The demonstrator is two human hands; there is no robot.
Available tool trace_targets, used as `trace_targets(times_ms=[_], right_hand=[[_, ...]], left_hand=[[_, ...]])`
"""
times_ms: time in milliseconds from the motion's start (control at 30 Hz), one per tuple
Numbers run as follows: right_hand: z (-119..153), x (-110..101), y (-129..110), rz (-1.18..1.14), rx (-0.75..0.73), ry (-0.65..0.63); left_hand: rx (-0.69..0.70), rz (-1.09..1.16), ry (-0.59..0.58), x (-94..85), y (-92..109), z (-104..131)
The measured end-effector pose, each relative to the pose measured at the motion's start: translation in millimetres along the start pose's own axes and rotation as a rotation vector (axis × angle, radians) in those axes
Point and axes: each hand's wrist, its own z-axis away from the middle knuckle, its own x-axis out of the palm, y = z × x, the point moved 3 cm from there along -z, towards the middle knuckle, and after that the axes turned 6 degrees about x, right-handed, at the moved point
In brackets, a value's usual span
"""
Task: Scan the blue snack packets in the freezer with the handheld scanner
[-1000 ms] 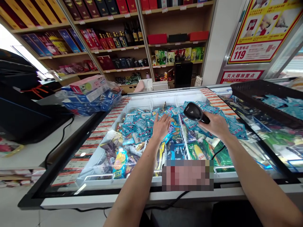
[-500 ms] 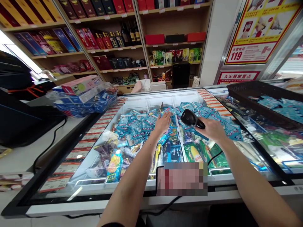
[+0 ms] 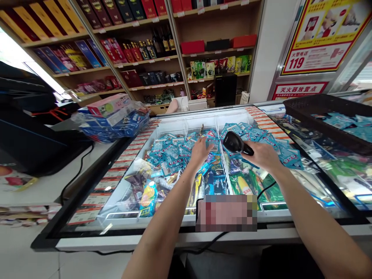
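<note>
Over the freezer point(image 3: 122, 241): scanner point(image 3: 233, 142) up, work seemingly midway

Nearest, a pixelated rectangle point(image 3: 228, 213) sits at the freezer's front edge, with a black cable point(image 3: 266, 188) showing just behind it. Farther in, the right hand point(image 3: 263, 155) is wrapped round the scanner's handle, holding its head above the blue packets. The left hand point(image 3: 200, 152) reaches in among them, thumb and fingers parted; whether it pinches a packet cannot be told.

Packets lie in two groups, apparently on the glass: a jumbled left pile point(image 3: 165, 151), and a right spread point(image 3: 261, 135), overlapping in more of a fan. That looks like work well begun, though nothing shows which packets are dealt with and which remain. More packets fill part of the dark basket point(image 3: 302, 106) to the right, so the job seems unfinished. Beyond stand the stocked shelves point(image 3: 215, 29).
</note>
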Motion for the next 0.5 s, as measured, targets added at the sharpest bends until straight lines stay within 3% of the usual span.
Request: trace_targets(times_ms=[200, 500], right_hand=[[0, 6, -1, 0.05, -0.026, -0.048], [5, 5, -12, 0.005, -0.16, -0.088]], left_hand=[[-0.155, 0.005, -0.102, 5.0, -3, -7], [-0.185, 0.556, 0.159, -1.8, -36, 34]])
